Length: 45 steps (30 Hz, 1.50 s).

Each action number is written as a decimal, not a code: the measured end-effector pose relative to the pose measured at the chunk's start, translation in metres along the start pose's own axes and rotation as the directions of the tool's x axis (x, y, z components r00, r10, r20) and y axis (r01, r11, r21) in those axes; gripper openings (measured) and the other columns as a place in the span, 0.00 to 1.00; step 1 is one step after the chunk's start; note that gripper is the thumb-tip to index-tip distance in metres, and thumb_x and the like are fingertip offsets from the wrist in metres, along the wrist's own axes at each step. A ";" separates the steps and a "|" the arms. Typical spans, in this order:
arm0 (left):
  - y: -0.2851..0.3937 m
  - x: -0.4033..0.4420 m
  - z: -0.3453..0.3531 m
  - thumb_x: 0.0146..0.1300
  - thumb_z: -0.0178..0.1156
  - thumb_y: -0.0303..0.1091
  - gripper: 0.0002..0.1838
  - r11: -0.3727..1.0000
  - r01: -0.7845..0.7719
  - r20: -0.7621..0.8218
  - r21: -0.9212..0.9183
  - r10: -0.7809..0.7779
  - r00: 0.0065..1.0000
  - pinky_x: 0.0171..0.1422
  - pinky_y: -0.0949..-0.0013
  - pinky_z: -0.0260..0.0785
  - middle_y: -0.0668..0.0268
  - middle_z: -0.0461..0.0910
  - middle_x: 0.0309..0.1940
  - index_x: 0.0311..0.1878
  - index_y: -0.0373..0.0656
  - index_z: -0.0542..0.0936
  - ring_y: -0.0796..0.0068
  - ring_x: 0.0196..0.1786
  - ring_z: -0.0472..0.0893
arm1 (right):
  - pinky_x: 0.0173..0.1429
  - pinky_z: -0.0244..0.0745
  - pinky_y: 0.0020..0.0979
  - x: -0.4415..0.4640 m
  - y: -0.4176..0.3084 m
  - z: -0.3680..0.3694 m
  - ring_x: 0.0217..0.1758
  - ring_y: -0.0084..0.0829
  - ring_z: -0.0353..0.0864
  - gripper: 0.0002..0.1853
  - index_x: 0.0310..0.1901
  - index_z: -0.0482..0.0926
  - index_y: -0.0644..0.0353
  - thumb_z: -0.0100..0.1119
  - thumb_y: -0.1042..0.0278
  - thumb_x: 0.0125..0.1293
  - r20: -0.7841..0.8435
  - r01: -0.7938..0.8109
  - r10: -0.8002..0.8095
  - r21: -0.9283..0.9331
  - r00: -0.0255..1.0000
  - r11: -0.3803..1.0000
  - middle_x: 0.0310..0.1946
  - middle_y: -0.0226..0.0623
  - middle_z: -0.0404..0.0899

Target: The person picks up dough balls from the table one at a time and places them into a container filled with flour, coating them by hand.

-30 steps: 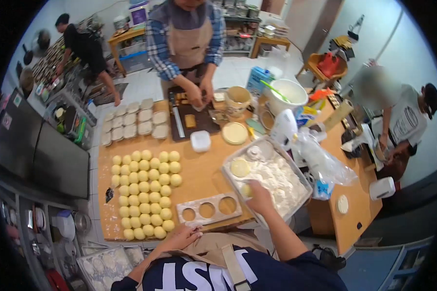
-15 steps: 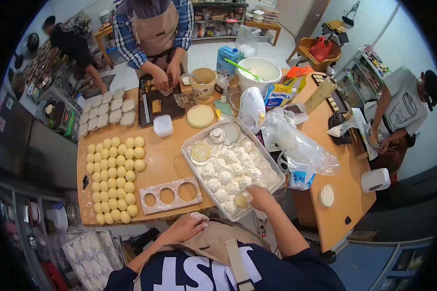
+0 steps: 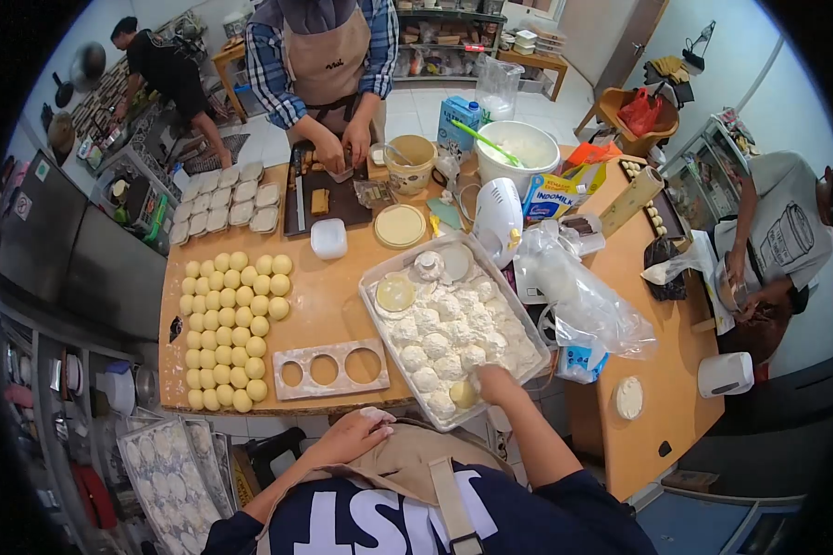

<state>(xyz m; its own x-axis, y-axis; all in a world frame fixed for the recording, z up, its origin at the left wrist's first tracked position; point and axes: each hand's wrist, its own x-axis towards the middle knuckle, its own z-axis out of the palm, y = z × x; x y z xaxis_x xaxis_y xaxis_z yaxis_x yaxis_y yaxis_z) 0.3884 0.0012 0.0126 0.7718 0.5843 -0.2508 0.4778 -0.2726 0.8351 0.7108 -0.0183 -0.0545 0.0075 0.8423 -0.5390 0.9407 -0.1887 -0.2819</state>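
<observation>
Along the table's front edge sits a white tray [image 3: 539,359] of flour, holding several flour-coated dough balls [image 3: 425,380]. My right hand [image 3: 496,383] is over its near right corner, fingers bent down and closed at the flour. Whatever they hold is hidden. Just left of those fingers lies a yellower, barely coated dough ball [image 3: 463,395]. My left hand [image 3: 359,435], floury at the fingertips, lies loosely flat against my apron [image 3: 407,451], holding nothing. A round yellowish disc [image 3: 395,292] and a floury lidded container [image 3: 428,265] rest in the tray's far end.
Rows of plain dough balls [image 3: 224,336] and a board with three holes [image 3: 290,374] occupy the left. Across the table, a person [image 3: 329,55] works at a dark tray [image 3: 296,208]. A hand mixer [image 3: 498,222] and plastic bag [image 3: 588,301] stand right.
The view has shifted, so the table sits slightly right. My right hand has drawn back a little from the yellower ball, which shows more. My left hand stays on the apron.
</observation>
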 end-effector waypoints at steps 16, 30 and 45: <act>0.000 0.007 0.001 0.65 0.53 0.42 0.17 0.996 -0.072 0.029 0.049 0.070 0.997 0.51 0.60 0.68 0.55 0.79 0.39 0.51 0.40 0.76 0.56 0.45 0.77 | 0.52 0.73 0.44 -0.013 -0.033 0.030 0.50 0.49 0.76 0.22 0.50 0.75 0.55 0.56 0.77 0.50 -0.052 0.110 -0.109 0.009 0.993 0.994 0.46 0.50 0.74; 0.003 -0.008 0.003 0.65 0.54 0.40 0.17 1.000 -0.001 0.056 0.028 -0.001 0.998 0.54 0.64 0.69 0.56 0.79 0.44 0.52 0.40 0.75 0.61 0.49 0.78 | 0.49 0.75 0.43 -0.023 -0.046 0.031 0.49 0.46 0.77 0.18 0.48 0.75 0.57 0.52 0.77 0.54 -0.167 0.116 -0.126 -0.068 0.978 0.991 0.42 0.44 0.75; 0.004 -0.023 0.008 0.65 0.53 0.41 0.18 0.999 -0.020 -0.045 -0.038 0.018 0.999 0.51 0.61 0.68 0.53 0.79 0.40 0.51 0.38 0.76 0.55 0.46 0.78 | 0.53 0.72 0.41 -0.019 0.019 -0.026 0.47 0.51 0.78 0.20 0.45 0.79 0.66 0.56 0.78 0.45 -0.261 0.107 -0.063 0.156 0.963 0.982 0.40 0.54 0.79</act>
<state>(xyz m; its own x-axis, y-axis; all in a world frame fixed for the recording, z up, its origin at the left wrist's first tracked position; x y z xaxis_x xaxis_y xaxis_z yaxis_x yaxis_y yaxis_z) 0.3762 -0.0190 0.0179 0.7606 0.6131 -0.2133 0.4459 -0.2546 0.8581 0.7377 -0.0247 -0.0292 0.0360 0.9551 -0.2942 0.8717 -0.1739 -0.4581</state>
